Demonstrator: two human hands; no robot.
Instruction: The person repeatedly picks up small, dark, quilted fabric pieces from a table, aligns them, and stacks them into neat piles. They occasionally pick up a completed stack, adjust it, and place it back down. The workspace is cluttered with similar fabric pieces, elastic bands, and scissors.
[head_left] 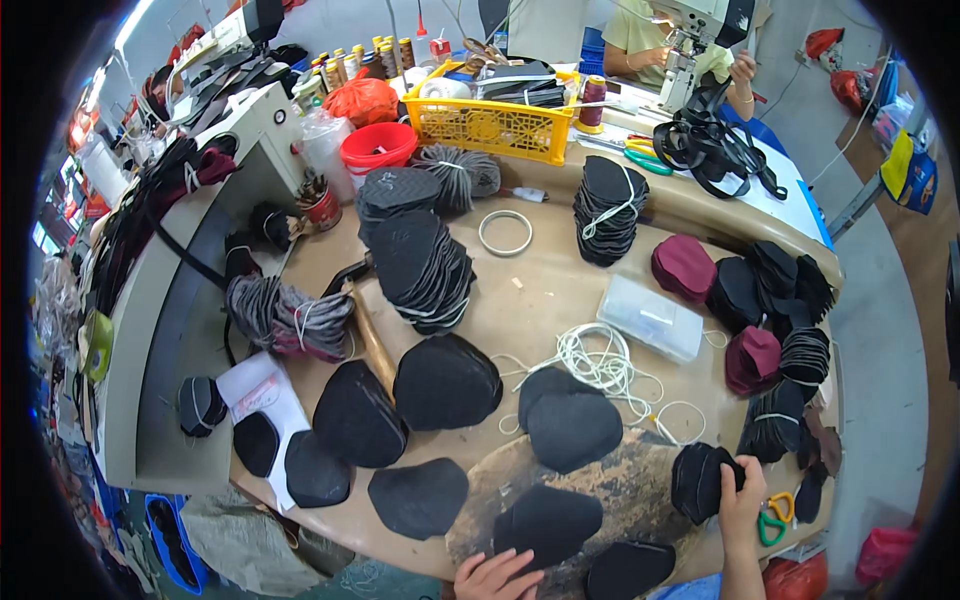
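At the right of the worn patch of the table [640, 480], my right hand [741, 500] has its fingers closed round the edge of a small stack of black fabric pieces [697, 483]. My left hand [497, 576] lies flat with fingers apart at the near edge, beside a rounded black piece [548, 525]. Another black piece [628, 570] lies between the two hands. Farther off, overlapping dark pieces [570, 430] sit by a loose white cord [595, 365]. Green-and-orange-handled scissors [776, 518] rest just right of my right wrist.
Black stacks [420, 270] and maroon pieces [683, 268] cover much of the table. A hammer's wooden handle [372, 345] lies left, a clear plastic box [650, 316] right. Behind stand a yellow basket [490, 125] and red bucket [378, 148]. Another person [640, 50] sits at a sewing machine [685, 50].
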